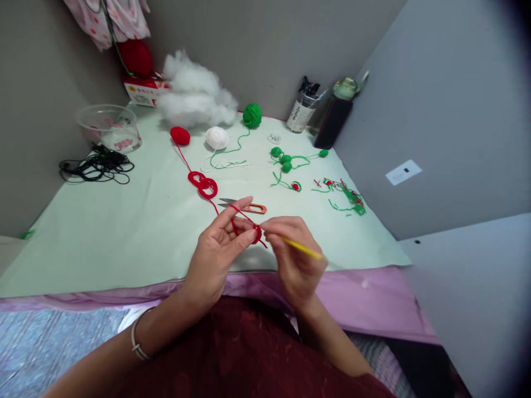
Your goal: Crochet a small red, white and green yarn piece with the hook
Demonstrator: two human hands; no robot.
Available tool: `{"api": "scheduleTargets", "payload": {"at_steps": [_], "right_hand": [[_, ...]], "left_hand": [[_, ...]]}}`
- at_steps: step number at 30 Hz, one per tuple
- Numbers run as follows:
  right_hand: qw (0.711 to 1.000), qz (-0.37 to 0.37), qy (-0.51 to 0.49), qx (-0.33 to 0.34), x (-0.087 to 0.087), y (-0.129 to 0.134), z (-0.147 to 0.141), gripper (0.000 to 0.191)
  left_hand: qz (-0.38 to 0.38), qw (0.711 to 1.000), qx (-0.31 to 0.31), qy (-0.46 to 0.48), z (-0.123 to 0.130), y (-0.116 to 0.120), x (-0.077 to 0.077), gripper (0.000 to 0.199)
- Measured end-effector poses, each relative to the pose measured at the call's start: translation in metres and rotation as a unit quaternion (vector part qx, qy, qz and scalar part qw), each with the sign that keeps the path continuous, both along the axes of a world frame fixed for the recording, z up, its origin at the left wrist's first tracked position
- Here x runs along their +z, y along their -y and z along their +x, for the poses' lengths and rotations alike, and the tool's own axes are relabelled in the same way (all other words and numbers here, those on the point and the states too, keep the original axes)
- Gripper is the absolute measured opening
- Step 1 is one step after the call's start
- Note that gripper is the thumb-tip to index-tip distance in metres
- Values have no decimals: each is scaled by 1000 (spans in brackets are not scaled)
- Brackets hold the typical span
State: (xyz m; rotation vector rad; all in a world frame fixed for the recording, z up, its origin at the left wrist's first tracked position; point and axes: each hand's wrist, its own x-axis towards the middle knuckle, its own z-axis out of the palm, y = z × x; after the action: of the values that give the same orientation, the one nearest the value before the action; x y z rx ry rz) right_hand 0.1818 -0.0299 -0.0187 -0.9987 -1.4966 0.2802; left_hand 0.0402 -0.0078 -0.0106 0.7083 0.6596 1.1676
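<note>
Between the thumb and fingers of my left hand [218, 249] is a small red crochet piece [257, 233], with red yarn running over the raised index finger. My right hand [296, 257] grips a yellow-handled crochet hook [302, 247], its tip at the red piece. From my left hand the strand leads back to looped red yarn [203, 185] and on to a red yarn ball [180, 136]. Just beyond my fingers lie orange-handled thread snips [253, 208], partly behind the left index finger.
White stuffing [194, 91], a white yarn ball [217, 138] and a green yarn ball [252, 115] sit at the back. Small green crochet pieces [286, 160] and yarn scraps [352, 199] lie right. Black cord [99, 165] and a clear tub [120, 130] stand left, a pen cup [302, 113] back right.
</note>
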Motion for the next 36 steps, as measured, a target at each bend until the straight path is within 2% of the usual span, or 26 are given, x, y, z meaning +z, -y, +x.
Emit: {"api": "scheduleTargets", "payload": {"at_steps": [3,5,6,8,11,13,15,18,23,36], "right_hand": [[986,82,129,-68,-10,2,-3,37],[987,86,119,-70,-12,2,-1,36],[992,73,85,-62,-11,1,1,33],[998,38,-26,-46,-4,0,5,25],[979,-8,-201,-23,8,-3,10,18],[967,-47,-251,18,12,-4,11,15],[965,-73,-249,49,12,-4,9,14],[974,-71,-214,36,9,-1,5,14],[980,-72,-182,23,7,1,4,15],[981,-68,-182,18,6,-2,3,14]], "left_hand": [[-50,997,-48,38,1,1,0,40],[-99,988,-99,62,-2,-3,-1,33],[-116,984,-112,71,-4,-6,-1,29],[-135,983,-99,81,-9,-11,-2,25],[-134,988,-41,65,-13,-16,-1,27],[-111,992,-29,42,-13,-15,0,29],[-81,996,-32,25,-12,-13,2,27],[-59,998,-31,14,-9,-9,3,19],[-68,997,-22,9,-7,-8,3,11],[-74,997,-34,-7,-8,-7,4,11]]}}
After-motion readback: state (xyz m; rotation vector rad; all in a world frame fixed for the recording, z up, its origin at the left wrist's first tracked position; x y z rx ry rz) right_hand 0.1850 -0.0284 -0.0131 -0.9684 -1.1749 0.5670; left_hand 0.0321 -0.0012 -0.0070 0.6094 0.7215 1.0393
